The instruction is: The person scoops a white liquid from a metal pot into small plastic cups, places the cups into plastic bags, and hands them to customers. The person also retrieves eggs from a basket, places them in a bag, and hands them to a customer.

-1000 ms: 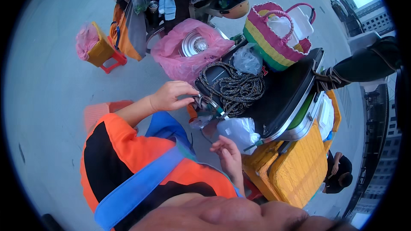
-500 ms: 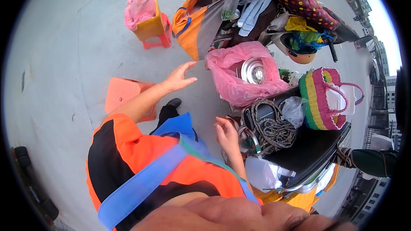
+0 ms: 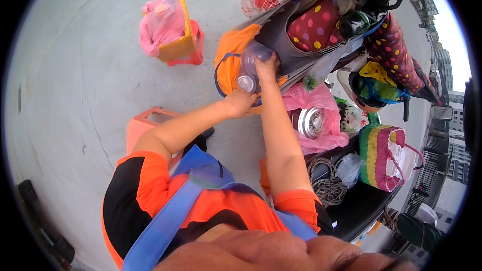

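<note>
A clear plastic bottle (image 3: 255,56) with a wide whitish lid (image 3: 246,83) lies tilted between my hands, over the edge of an orange and grey bag (image 3: 230,65). My right hand (image 3: 267,68) grips its body, fingers partly hidden behind the plastic. At the lid end, my left hand (image 3: 240,103) closes on the bottle near the lid. Right of my right forearm, a pink plastic bag (image 3: 329,113) stands open around a round metal pot-like item (image 3: 310,122).
A pink bag (image 3: 163,22) rests on a yellow box over a red stool (image 3: 193,45). Another red stool (image 3: 140,128) is by my left arm. On the right are a black scooter seat (image 3: 346,221), coiled rope (image 3: 329,183), a striped woven basket (image 3: 376,155) and a helmet (image 3: 359,93).
Both empty hands have reached forward to the orange and grey bag and taken hold of the clear bottle. My view has shifted, and the bag's mouth now shows wider.
</note>
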The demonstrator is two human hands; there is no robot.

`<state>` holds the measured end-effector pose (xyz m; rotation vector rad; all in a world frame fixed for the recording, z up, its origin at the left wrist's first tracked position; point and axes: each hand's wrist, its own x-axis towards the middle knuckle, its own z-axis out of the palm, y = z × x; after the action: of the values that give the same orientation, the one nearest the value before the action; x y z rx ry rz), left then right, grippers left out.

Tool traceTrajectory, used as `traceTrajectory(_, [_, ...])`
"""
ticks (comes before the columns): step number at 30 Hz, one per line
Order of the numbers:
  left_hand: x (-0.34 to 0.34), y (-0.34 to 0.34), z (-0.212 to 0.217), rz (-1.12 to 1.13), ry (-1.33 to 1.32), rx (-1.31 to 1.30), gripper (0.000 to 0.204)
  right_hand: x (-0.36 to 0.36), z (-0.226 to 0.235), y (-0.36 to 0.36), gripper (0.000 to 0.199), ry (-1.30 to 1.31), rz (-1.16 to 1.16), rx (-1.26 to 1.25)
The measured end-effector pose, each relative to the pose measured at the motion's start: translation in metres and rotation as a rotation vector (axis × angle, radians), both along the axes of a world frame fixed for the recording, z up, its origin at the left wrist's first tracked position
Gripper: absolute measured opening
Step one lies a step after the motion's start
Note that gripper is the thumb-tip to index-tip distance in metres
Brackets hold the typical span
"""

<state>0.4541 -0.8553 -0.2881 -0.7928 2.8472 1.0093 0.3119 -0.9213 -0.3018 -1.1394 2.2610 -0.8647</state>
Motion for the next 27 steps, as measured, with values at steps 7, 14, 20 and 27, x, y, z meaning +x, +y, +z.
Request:
traceTrajectory(7, [0.02, -0.031, -0.014, 0.14, 0.269, 0.271, 0.056, -0.013, 0.001, 0.006, 0.11, 0.124, 0.086, 0.395])
traceTrajectory(14, [0.016, -0.031, -0.018, 0.683, 0.817, 0.748, 0.038, -0.023, 0.015, 0.057, 0.106, -0.03, 0.006, -0.13])
traceTrajectory(20, [-0.027, -0.06, -0.007, 0.513, 0.786, 1.17, 0.028, -0.042, -0.007, 0.087, 0.102, -0.392, -0.056, -0.295])
traceTrajectory(27, [-0.058, -0.057, -0.023, 0.651, 0.97, 1.558, 0.027, -0.049, 0.013, 0.087, 0.107, -0.466, -0.115, -0.244])
